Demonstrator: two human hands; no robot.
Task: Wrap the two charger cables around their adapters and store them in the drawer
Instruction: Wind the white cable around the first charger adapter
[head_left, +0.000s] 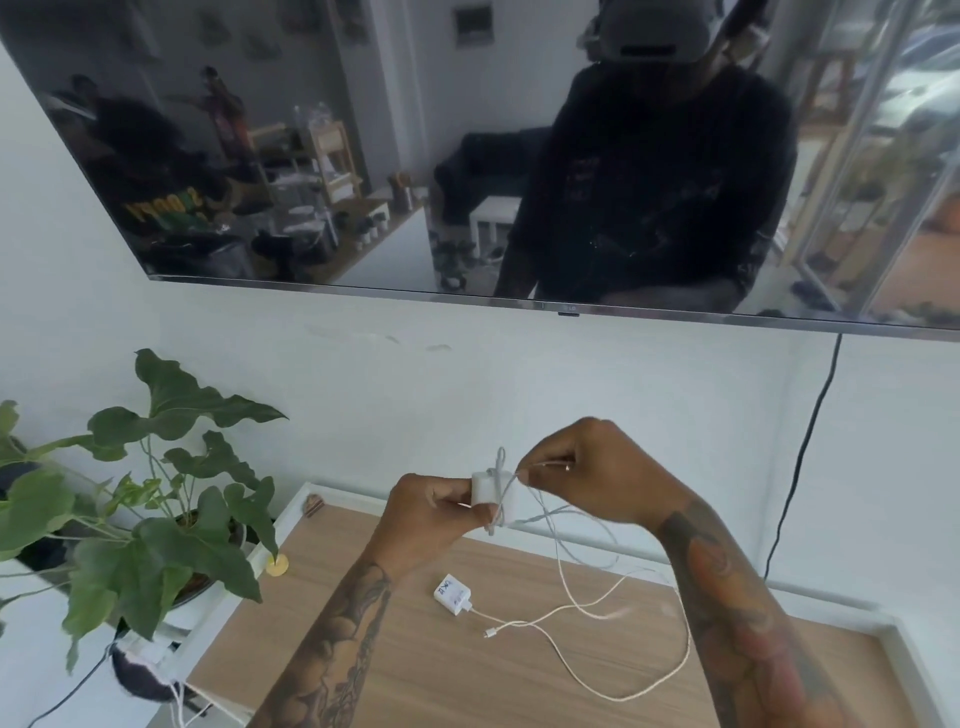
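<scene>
My left hand (426, 512) grips a white adapter (493, 492) in the air above the wooden cabinet top (415, 670). Its pale cable (558, 525) is looped partly around the adapter, and the rest hangs down in loose curves. My right hand (587, 470) pinches that cable just right of the adapter. A second white adapter (453, 593) with a label lies flat on the wood below, and its cream cable (649, 691) sprawls to the right in a wide loop. No drawer is in view.
A large potted plant (156, 519) stands at the left on a white surface. A wall television (467, 156) hangs above, its black power cord (800, 457) running down the wall at the right. A small yellow disc (277, 565) lies near the plant.
</scene>
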